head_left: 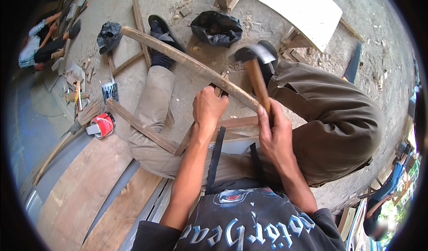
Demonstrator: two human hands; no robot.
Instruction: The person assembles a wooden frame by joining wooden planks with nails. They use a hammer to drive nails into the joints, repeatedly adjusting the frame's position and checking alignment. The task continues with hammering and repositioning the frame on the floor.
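My right hand (275, 132) is wrapped round the wooden handle of a claw hammer (256, 78). The hammer's metal head is raised and slightly blurred beyond the long wooden bar (178, 56). That bar slants from the far left down toward my right hand. Just below its middle, my left hand (208, 106) is closed on a wooden piece joined to it; the fingers are partly hidden. Close to that fist, a small pale bit, perhaps a nail, sticks up from the bar. More wooden slats (141, 125) of the frame lie across and between my legs.
A black plastic bag (217, 29) stands open beyond the bar. To the left are a red can (104, 125), a brush (109, 91), a broom (84, 116) and wooden boards (84, 188). A white-topped table (298, 8) and a handsaw (353, 63) are at right. Another person (44, 41) sits far left.
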